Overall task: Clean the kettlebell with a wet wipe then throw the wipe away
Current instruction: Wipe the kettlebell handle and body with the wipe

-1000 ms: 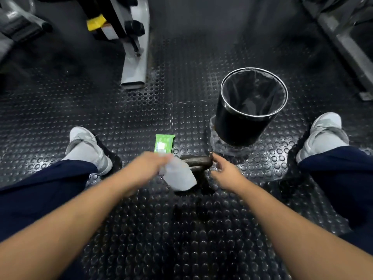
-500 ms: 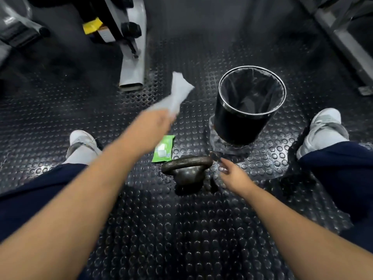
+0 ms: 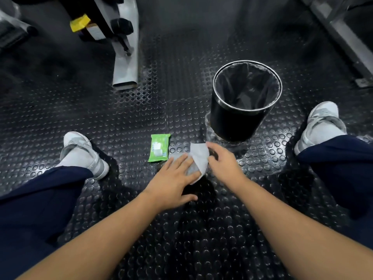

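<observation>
Green pack (image 3: pixel 159 148) is lying left of the left hand (image 3: pixel 173 180), whose straight fingers (image 3: pixel 181 161) are pressing the wipe (image 3: pixel 199 156) flat on the kettlebell (image 3: pixel 201 184), mostly hidden beneath on the floor (image 3: pixel 121 118). I am seeing the right hand (image 3: pixel 224 162) touching the wipe's far corner; whether it is gripping, I cannot tell. Bin (image 3: pixel 238 124) is standing beyond, right.

Black rubber flooring (image 3: pixel 181 229) covered in raised round studs fills the view, with a seam between tiles running up the middle and the studs glinting in dim light. At the upper left stands a gym machine's grey steel foot (image 3: pixel 126 63), with a black knob (image 3: pixel 122 26) and a yellow tag (image 3: pixel 79 23) beside it. A grey metal rail (image 3: pixel 339 33) slants across the upper right corner.
</observation>
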The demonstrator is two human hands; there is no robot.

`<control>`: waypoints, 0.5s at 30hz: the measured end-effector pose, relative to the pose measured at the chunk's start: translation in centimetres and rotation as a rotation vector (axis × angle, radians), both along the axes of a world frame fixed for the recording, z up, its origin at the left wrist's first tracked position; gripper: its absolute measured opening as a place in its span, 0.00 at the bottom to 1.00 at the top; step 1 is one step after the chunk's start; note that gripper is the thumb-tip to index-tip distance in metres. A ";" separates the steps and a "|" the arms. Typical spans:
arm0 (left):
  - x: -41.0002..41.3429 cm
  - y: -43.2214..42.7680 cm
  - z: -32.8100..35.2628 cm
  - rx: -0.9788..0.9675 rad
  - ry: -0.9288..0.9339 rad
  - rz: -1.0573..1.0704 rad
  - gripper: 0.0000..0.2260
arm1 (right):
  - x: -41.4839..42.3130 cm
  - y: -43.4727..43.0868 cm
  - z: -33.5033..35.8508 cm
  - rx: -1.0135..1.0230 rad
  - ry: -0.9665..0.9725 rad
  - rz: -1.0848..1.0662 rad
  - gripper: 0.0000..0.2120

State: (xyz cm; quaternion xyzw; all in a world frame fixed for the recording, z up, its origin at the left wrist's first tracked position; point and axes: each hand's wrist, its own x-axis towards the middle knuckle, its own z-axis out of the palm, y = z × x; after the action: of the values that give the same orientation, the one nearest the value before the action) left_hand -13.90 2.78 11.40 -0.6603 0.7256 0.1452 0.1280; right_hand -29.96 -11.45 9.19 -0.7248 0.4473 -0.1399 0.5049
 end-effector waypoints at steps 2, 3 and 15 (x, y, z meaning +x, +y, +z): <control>-0.2 -0.5 0.3 -0.004 -0.023 -0.004 0.34 | 0.9 -0.3 1.6 -0.087 -0.045 -0.030 0.22; -0.3 -0.7 0.3 0.000 -0.034 -0.007 0.34 | 1.5 -0.3 2.6 -0.156 -0.070 -0.003 0.20; 3.6 1.7 1.2 -0.150 0.288 0.157 0.15 | 2.7 1.0 1.5 -0.459 0.277 0.606 0.21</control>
State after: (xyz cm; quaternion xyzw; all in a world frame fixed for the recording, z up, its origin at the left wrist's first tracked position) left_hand -10.29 4.45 12.59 -0.6949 0.6916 0.1932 -0.0385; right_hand -27.28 -10.49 10.69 -0.9298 0.2345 0.0182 0.2832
